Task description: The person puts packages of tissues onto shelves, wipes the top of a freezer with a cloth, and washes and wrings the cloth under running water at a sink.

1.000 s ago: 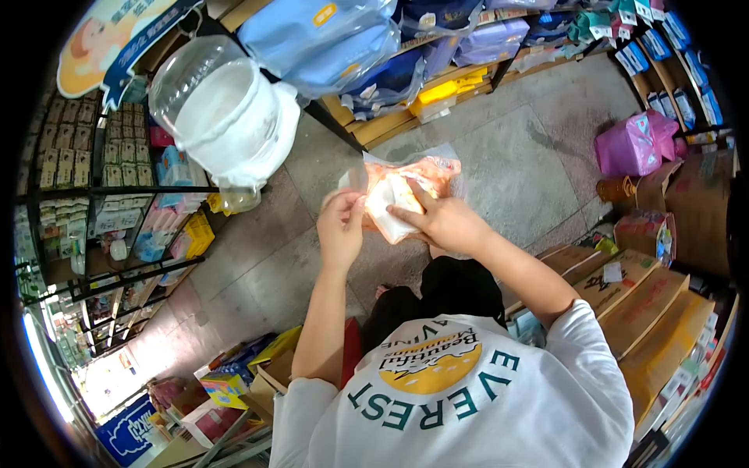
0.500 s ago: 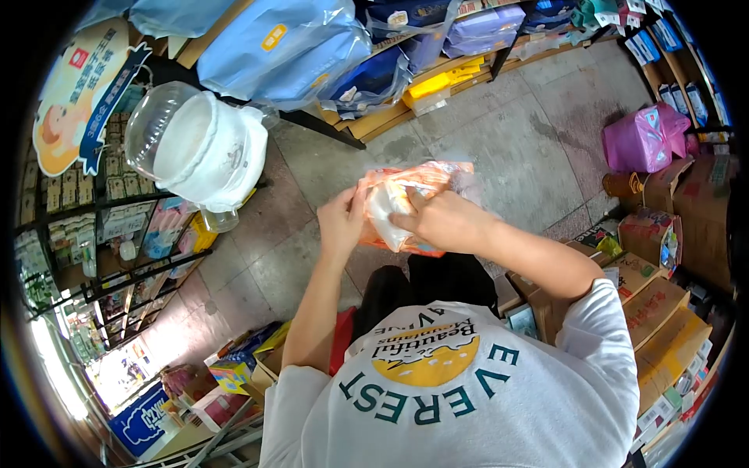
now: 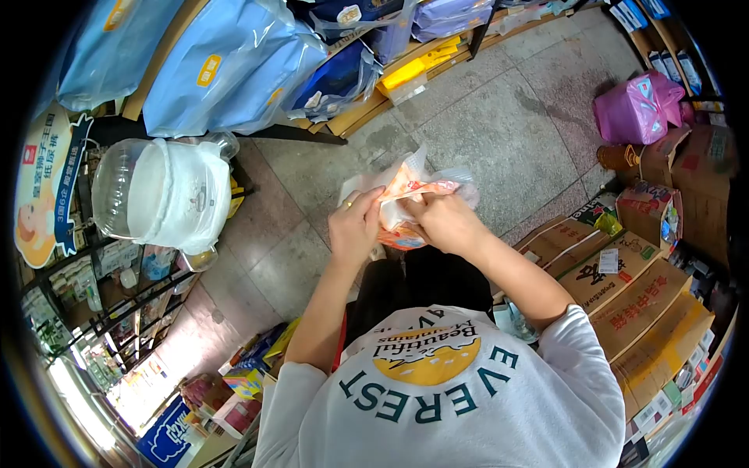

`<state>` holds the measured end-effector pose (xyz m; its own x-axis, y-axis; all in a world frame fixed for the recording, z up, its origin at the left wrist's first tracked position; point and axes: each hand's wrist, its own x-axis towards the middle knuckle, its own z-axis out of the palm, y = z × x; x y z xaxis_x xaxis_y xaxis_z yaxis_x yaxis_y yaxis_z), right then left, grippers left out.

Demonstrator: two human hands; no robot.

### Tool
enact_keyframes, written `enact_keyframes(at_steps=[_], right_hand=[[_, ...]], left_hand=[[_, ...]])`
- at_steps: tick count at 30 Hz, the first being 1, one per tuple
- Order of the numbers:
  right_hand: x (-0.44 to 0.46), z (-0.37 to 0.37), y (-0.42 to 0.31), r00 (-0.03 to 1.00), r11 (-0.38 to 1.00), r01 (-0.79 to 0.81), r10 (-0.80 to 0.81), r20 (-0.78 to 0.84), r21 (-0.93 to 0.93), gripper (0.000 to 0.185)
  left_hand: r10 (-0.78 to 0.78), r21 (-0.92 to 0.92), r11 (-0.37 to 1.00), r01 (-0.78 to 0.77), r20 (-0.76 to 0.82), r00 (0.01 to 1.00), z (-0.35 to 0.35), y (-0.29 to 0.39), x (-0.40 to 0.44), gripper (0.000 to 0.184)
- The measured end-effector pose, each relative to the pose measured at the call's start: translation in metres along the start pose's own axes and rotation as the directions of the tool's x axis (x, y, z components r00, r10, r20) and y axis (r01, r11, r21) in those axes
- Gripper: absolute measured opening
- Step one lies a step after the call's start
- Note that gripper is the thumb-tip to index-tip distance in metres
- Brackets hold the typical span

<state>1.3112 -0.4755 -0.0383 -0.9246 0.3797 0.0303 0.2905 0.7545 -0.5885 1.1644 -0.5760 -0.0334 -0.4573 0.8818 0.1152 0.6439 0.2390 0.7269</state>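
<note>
An orange-and-white printed plastic bag (image 3: pixel 399 237) is held up in front of my dark trousers, its crumpled white and translucent edges sticking out at the top and sides. My left hand (image 3: pixel 355 226), with a ring on one finger, pinches the bag's left edge. On the other side, my right hand (image 3: pixel 449 222) has its fingers closed at the bag's upper right edge, fingertips partly hidden by the plastic. What lies inside the bag cannot be made out.
Shelves with blue plastic-wrapped packs (image 3: pixel 234 70) run along the top. A clear plastic tub with a white cover (image 3: pixel 175 191) stands at left by a cardboard sign (image 3: pixel 51 187). Cardboard boxes (image 3: pixel 624 285) and a pink wrapped parcel (image 3: pixel 638 109) are at right. Grey floor tiles (image 3: pixel 499 117) lie beyond my hands.
The bag's upper edge is now pulled up and gathered between my hands, where before it lay wider. My right hand has drawn back slightly from the bag's middle. The camera view has shifted.
</note>
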Motion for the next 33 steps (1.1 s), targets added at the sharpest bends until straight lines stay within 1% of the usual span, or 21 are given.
enact_keyframes(at_steps=[3,5,6,7,9,11,12,13,15,16,18,19,21,22,24,25,27,28,30,31,33], right_hand=[[0.002,-0.014,0.000,0.998,0.998,-0.043,0.041,-0.041,-0.043,0.021],[0.009,-0.016,0.005,0.988,0.985,-0.156,0.154,-0.028,-0.079,0.019],[0.014,-0.005,0.009,0.982,0.976,-0.186,0.182,-0.053,-0.109,0.021],[0.016,0.008,0.012,0.980,0.975,-0.194,0.188,-0.058,-0.113,0.021],[0.023,0.023,0.017,0.941,0.957,-0.290,0.282,-0.186,-0.018,0.023],[0.024,0.025,0.018,0.951,0.967,-0.255,0.253,-0.180,0.013,0.021],[0.025,0.021,0.016,0.949,0.971,-0.239,0.240,-0.204,0.031,0.022],[0.027,0.017,0.015,0.946,0.974,-0.222,0.226,-0.231,0.044,0.026],[0.016,0.015,0.014,0.951,0.973,-0.195,0.218,-0.218,0.120,0.036],[0.009,0.021,0.017,0.945,0.980,-0.183,0.197,-0.262,0.080,0.033],[-0.006,0.037,0.032,0.928,0.972,-0.234,0.227,-0.294,0.013,0.026],[-0.017,0.049,0.042,0.915,0.954,-0.301,0.288,-0.282,-0.003,0.022],[-0.032,0.062,0.052,0.842,0.890,-0.457,0.434,-0.320,0.005,0.012],[-0.037,0.065,0.053,0.807,0.842,-0.539,0.506,-0.306,-0.030,0.011],[-0.050,0.077,0.052,0.705,0.729,-0.684,0.652,-0.278,-0.026,0.009],[-0.055,0.087,0.054,0.641,0.667,-0.745,0.720,-0.264,0.011,0.009],[-0.068,0.113,0.060,0.495,0.542,-0.801,0.839,-0.228,0.255,0.010],[-0.070,0.118,0.062,0.511,0.547,-0.819,0.833,-0.214,0.174,0.011],[-0.076,0.127,0.071,0.548,0.567,-0.818,0.819,-0.171,0.094,0.012],[-0.083,0.139,0.075,0.545,0.564,-0.820,0.822,-0.167,0.099,0.012],[-0.093,0.168,0.092,0.520,0.534,-0.833,0.845,-0.125,0.142,0.012]], left_hand=[[-0.004,-0.048,0.999,0.005,0.010,1.000,0.004,0.005,0.005,0.017],[-0.010,0.136,0.991,-0.011,0.157,0.988,0.017,0.014,-0.006,0.013],[0.103,-0.108,0.989,-0.100,0.028,0.994,0.026,0.038,0.000,0.008],[0.071,-0.205,0.976,-0.078,-0.041,0.997,0.032,0.042,0.003,0.006],[0.131,-0.155,0.979,-0.132,-0.021,0.991,0.034,0.032,0.013,0.006],[0.064,-0.129,0.990,-0.061,0.018,0.998,0.031,0.021,0.024,0.006],[-0.126,-0.339,0.931,0.134,0.045,0.991,0.035,0.008,0.027,0.007],[-0.247,-0.428,0.870,0.245,0.054,0.968,0.039,-0.010,0.033,0.008],[-0.138,-0.414,0.907,0.075,-0.125,0.983,0.041,-0.042,0.048,0.010],[-0.126,-0.418,0.906,0.070,-0.109,0.986,0.043,-0.058,0.052,0.010],[-0.452,-0.436,0.766,0.472,0.158,0.878,0.053,-0.100,0.058,0.013],[-0.434,-0.432,0.773,0.464,0.172,0.884,0.069,-0.131,0.057,0.013],[-0.601,-0.444,0.562,0.698,0.361,0.713,0.112,-0.186,0.059,0.016],[-0.585,-0.441,0.569,0.694,0.376,0.719,0.118,-0.181,0.075,0.016],[-0.769,-0.310,0.120,0.943,0.572,0.286,0.123,-0.158,0.103,0.021],[-0.761,-0.305,0.128,0.944,0.580,0.290,0.135,-0.175,0.112,0.021],[-0.727,-0.318,0.062,0.946,0.635,0.261,0.181,-0.238,0.121,0.019],[-0.731,-0.413,0.143,0.900,0.569,0.377,0.214,-0.294,0.117,0.020],[-0.753,-0.423,0.243,0.873,0.485,0.445,0.231,-0.345,0.138,0.020],[-0.690,-0.565,0.359,0.743,0.375,0.619,0.223,-0.340,0.147,0.017],[-0.628,-0.541,0.443,0.715,0.382,0.678,0.220,-0.383,0.168,0.012]])
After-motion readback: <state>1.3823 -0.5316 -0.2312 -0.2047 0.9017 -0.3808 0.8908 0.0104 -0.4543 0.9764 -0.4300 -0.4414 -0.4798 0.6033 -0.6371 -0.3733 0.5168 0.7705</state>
